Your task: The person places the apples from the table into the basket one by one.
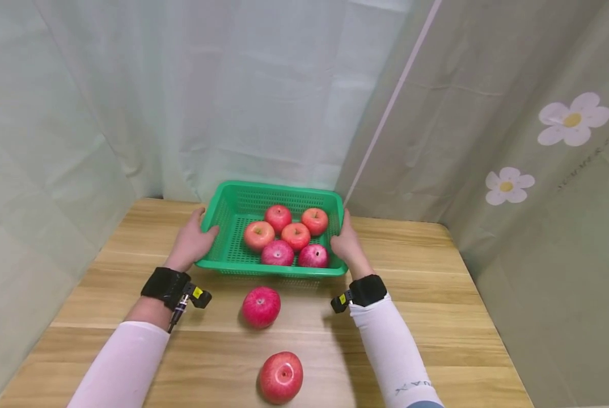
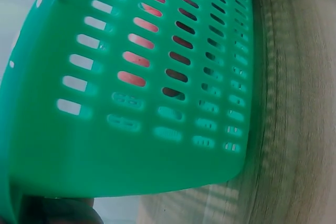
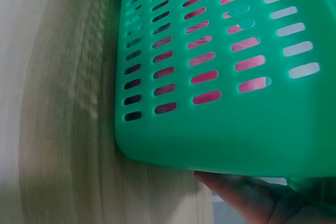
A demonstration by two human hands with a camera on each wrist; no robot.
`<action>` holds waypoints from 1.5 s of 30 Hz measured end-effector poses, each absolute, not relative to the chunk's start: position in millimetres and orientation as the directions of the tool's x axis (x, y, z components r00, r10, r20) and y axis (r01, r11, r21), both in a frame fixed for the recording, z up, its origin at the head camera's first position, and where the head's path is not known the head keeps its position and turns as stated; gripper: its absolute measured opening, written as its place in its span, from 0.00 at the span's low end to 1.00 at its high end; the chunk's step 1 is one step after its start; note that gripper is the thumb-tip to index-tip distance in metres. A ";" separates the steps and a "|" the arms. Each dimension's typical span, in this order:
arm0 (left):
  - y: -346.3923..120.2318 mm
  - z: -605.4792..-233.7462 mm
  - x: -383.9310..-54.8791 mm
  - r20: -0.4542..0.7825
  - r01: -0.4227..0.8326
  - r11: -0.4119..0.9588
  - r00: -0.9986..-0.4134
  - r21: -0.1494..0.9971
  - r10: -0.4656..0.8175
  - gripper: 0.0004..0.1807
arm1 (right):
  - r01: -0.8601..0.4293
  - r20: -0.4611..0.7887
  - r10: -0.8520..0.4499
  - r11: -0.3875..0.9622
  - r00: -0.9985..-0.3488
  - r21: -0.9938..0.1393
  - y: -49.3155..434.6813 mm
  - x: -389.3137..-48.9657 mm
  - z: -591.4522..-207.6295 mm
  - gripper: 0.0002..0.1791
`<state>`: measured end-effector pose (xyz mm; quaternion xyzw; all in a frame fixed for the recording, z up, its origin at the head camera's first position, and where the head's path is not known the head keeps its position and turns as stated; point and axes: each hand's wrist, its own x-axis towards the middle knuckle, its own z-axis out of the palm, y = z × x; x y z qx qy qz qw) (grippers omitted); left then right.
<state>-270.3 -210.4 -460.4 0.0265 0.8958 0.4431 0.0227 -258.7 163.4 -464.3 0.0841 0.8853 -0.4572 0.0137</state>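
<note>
A green plastic basket (image 1: pixel 279 271) with slotted walls holds several red apples (image 1: pixel 278 253), grouped toward its right side. At its left end, my left hand (image 1: pixel 192 242) grips the rim, with the thumb over the edge on the inner side. My right hand (image 1: pixel 349 243) holds the opposite end, thumb on the rim and fingers on the outer wall. In the left wrist view the basket wall (image 2: pixel 105 150) hides most of that hand. Fingers (image 3: pixel 231 190) show under the basket's end in the right wrist view. Whether the basket touches the table I cannot tell.
Two loose apples lie on the wooden table (image 1: pixel 212 362): a dark red apple (image 1: pixel 261 307) in front of the basket, and a lighter red apple (image 1: pixel 281 378) nearer me. Pale curtains (image 1: pixel 263 102) hang behind the table, with a flower-printed curtain (image 1: pixel 539 238) on the right.
</note>
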 end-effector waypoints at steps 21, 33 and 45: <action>-210.5 -434.2 -242.6 0.180 0.215 0.674 -0.976 0.707 0.123 0.47 | 0.140 -0.058 0.164 0.554 -0.985 -0.820 179.7 -257.5 -462.9 0.53; -145.4 -414.1 -142.7 0.477 0.761 0.488 -0.648 0.427 0.594 0.41 | 0.131 -0.046 0.158 0.583 -0.986 -0.802 172.9 -255.0 -463.0 0.53; -94.3 -458.1 -71.8 0.015 0.902 0.133 -0.153 0.412 0.988 0.36 | 0.139 -0.060 0.148 0.612 -0.987 -0.779 163.0 -259.7 -462.4 0.54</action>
